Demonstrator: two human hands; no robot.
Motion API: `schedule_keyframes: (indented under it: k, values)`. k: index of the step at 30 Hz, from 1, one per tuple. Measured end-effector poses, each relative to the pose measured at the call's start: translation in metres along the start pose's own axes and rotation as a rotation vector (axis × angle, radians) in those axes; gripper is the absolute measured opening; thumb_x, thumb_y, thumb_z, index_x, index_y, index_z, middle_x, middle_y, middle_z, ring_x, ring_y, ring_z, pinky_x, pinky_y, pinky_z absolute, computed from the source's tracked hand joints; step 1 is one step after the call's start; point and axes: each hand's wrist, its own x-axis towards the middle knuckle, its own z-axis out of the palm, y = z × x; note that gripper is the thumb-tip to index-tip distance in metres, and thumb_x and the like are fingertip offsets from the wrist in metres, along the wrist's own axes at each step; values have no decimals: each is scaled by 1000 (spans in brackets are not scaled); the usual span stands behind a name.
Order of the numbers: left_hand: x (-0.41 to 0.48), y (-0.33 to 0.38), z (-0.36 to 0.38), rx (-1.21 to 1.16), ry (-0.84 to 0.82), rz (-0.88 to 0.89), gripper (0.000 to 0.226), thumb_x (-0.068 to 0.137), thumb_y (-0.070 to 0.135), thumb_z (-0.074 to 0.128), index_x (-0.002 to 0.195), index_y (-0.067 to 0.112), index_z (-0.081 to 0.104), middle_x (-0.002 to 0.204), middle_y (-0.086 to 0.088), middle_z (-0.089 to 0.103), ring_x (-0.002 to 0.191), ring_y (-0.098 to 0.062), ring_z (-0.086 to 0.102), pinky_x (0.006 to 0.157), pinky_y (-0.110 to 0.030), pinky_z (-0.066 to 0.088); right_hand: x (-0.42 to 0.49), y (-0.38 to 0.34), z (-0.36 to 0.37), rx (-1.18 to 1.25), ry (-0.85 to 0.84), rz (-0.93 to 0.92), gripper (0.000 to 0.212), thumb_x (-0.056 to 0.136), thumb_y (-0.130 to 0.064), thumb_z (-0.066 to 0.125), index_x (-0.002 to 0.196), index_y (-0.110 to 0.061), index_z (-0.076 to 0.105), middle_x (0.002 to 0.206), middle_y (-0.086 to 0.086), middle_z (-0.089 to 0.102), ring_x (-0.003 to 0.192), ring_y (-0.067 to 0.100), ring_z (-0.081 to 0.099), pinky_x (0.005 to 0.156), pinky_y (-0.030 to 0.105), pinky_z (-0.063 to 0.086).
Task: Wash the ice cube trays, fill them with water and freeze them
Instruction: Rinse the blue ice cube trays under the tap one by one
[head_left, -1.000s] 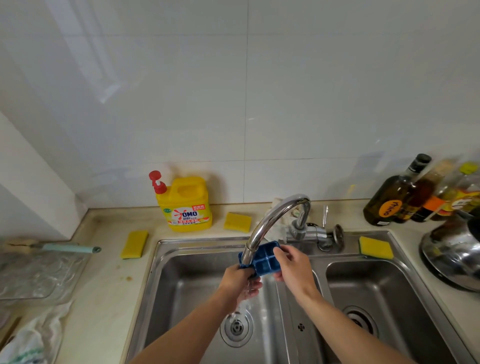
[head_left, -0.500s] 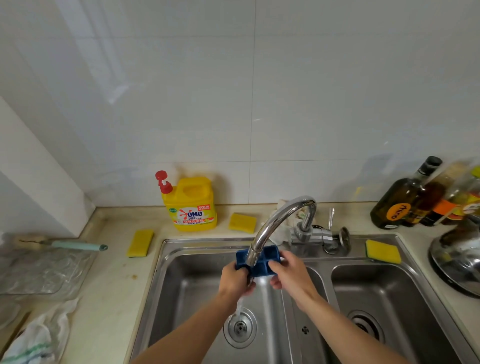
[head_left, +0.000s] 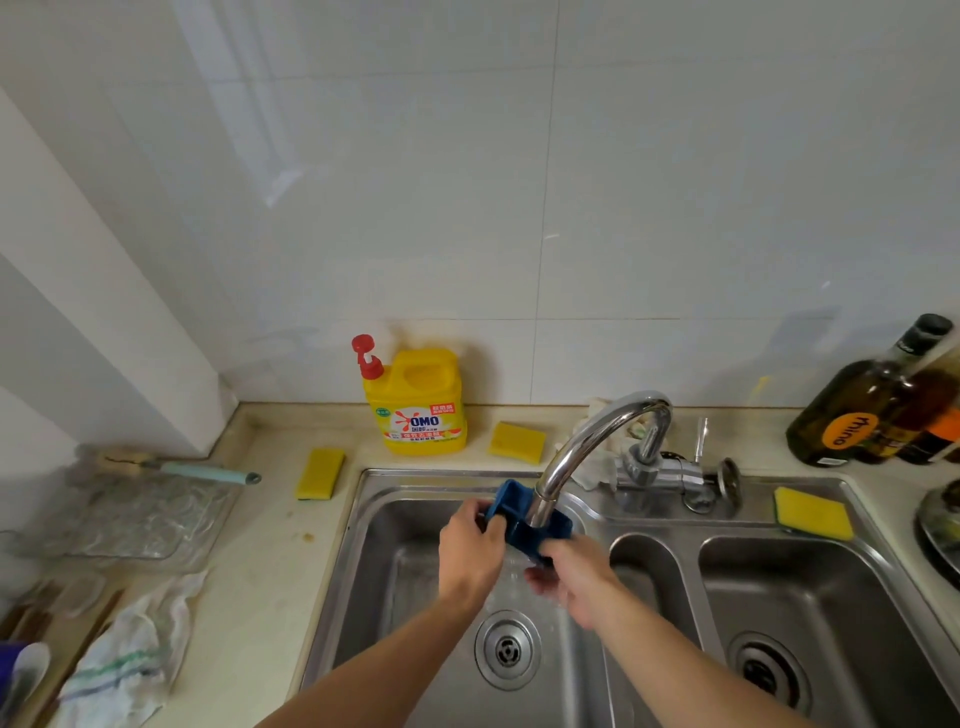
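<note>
I hold a small blue ice cube tray (head_left: 514, 522) under the spout of the chrome faucet (head_left: 587, 452), above the left basin of the steel sink (head_left: 415, 618). My left hand (head_left: 470, 556) grips the tray's left end. My right hand (head_left: 571, 577) holds its lower right corner. The tray is tilted, its left end higher, and the spout hides its middle. Water runs down between my hands.
A yellow detergent jug (head_left: 415, 400) with a red pump stands behind the sink. Yellow sponges lie at the left (head_left: 319, 474), behind the sink (head_left: 517, 441) and on the right rim (head_left: 813, 512). Dark bottles (head_left: 862, 405) stand far right. A cloth (head_left: 124, 660) and a brush (head_left: 208, 473) lie left.
The tray has tipped so its left end is higher, and my right hand has dropped lower under it. The camera view has shifted so the sink sits further right.
</note>
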Motion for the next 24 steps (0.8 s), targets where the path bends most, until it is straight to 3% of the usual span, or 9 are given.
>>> schedule_keyframes:
  k: [4,8,13,17,21,24]
  values:
    - [1,-3,-8,-42,25,-40,12,96,13,55,95,18,65,86,1,72,73,-15,70,73,-39,62,-1,3,8,-67,27,-12,11,98,1,56,102,3,67,70,17,66,50,22,59,43,27,47]
    - [1,-7,-13,-132,30,-132,15,98,11,50,92,11,64,81,-9,72,55,-10,63,54,-26,54,-3,1,10,-167,39,-91,9,100,-9,58,102,-6,67,77,14,72,50,19,63,49,29,50]
    - [-1,-10,-12,-184,-61,-119,16,99,8,50,96,8,66,76,-9,68,53,-10,60,54,-23,51,-1,-2,4,-185,89,-89,7,97,-5,59,97,-9,64,71,12,70,47,20,61,46,29,48]
    - [3,-10,-10,-194,-89,-133,16,98,9,54,95,10,69,73,-7,68,50,-9,58,51,-22,49,-2,-2,-2,-213,42,-111,18,95,-3,57,108,-13,64,90,16,75,58,21,68,59,35,58]
    - [13,-12,-14,-135,-57,-154,18,97,10,55,91,12,71,72,-5,69,52,-10,58,49,-20,46,-3,-5,-10,-221,-29,-151,34,91,-1,58,120,-19,57,102,16,73,87,30,74,73,39,62]
    - [21,-10,-21,-66,-83,-136,20,97,9,55,93,11,74,72,-6,71,50,-8,60,49,-20,48,-3,-11,-16,-258,-52,-141,34,94,-1,58,122,-20,57,101,18,73,82,29,74,67,37,63]
